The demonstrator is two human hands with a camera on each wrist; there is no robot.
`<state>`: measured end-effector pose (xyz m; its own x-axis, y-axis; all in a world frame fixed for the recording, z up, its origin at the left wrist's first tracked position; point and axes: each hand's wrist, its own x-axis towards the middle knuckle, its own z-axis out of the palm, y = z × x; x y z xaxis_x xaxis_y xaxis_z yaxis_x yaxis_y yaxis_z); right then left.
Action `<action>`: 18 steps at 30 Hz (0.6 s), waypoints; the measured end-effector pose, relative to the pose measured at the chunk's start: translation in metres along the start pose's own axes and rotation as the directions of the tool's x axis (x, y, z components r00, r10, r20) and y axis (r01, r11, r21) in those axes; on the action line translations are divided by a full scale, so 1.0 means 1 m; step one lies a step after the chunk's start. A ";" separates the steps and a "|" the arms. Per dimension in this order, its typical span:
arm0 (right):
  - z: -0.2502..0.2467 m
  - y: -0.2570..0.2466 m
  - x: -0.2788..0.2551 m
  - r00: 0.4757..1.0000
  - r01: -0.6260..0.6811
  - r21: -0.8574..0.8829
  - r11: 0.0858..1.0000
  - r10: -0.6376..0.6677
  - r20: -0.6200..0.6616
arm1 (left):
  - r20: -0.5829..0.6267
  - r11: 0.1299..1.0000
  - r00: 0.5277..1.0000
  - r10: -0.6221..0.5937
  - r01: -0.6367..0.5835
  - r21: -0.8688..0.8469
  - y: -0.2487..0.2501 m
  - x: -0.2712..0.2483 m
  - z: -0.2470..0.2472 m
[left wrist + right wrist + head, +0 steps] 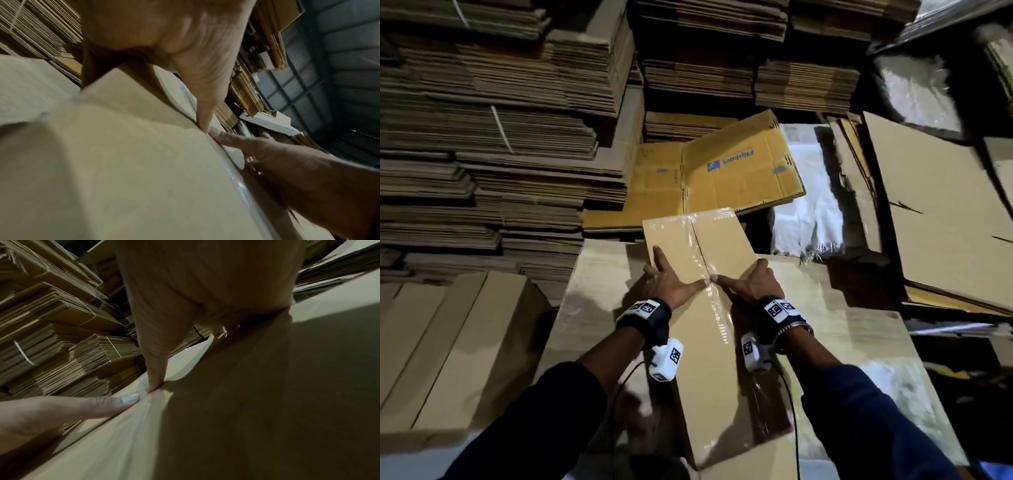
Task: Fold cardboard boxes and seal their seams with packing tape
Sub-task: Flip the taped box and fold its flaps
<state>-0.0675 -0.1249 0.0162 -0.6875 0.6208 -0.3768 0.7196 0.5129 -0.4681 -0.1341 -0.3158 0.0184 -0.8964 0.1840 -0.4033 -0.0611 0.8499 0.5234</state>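
A long brown cardboard box (pixel 705 370) lies on a larger cardboard-covered surface (pixel 859 335), pointing away from me. Clear packing tape (pixel 717 318) runs along its middle seam and across its far end. My left hand (pixel 674 275) lies spread on the box's left half, and my right hand (pixel 748 279) on its right half, fingers reaching the right edge. Both thumbs meet tip to tip on the tape. In the left wrist view the left thumb (pixel 205 105) presses the seam beside the right thumb (pixel 236 141). The right wrist view shows the right thumb (pixel 154 369) on wrinkled tape (pixel 133 418).
Tall stacks of flat bundled cardboard (pixel 482 137) fill the left and back. A flat yellow box with blue print (pixel 739 168) lies just beyond the taped box. A white sack (pixel 808 212) and large flat sheets (pixel 935 212) sit at right; folded boxes (pixel 448 342) at left.
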 end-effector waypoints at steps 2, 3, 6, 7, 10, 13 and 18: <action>-0.002 -0.001 -0.004 1.000 0.018 0.000 1.000 -0.018 -0.020 | 0.002 0.999 1.000 0.014 -0.014 -0.030 -0.003 0.003 -0.003; -0.004 -0.004 -0.008 0.999 0.033 0.004 0.999 -0.033 -0.044 | 0.000 0.999 1.000 0.022 -0.022 -0.030 -0.004 0.003 -0.007; -0.014 -0.017 -0.023 0.987 0.102 0.035 0.994 -0.097 -0.130 | -0.074 0.997 0.995 0.071 -0.072 -0.011 -0.001 -0.011 -0.029; -0.018 -0.023 -0.027 0.977 0.137 0.054 0.989 -0.126 -0.170 | -0.111 0.995 0.989 0.093 -0.096 -0.021 0.003 -0.016 -0.038; -0.038 -0.041 -0.047 0.909 0.261 0.140 0.955 -0.195 -0.368 | -0.288 0.976 0.941 0.177 -0.205 -0.069 0.020 -0.038 -0.070; -0.057 -0.052 -0.068 0.819 0.390 0.238 0.890 -0.217 -0.531 | -0.465 0.933 0.845 0.265 -0.347 -0.098 0.034 -0.058 -0.096; -0.072 -0.037 -0.100 0.726 0.587 0.366 0.723 -0.269 -0.633 | -0.677 0.824 0.669 0.306 -0.543 -0.164 0.048 -0.110 -0.115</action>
<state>-0.0184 -0.1635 0.1284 -0.6311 0.6880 0.3582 0.0811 0.5177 -0.8517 -0.0889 -0.3514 0.1741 -0.9158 0.0493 0.3985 0.3643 0.5194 0.7730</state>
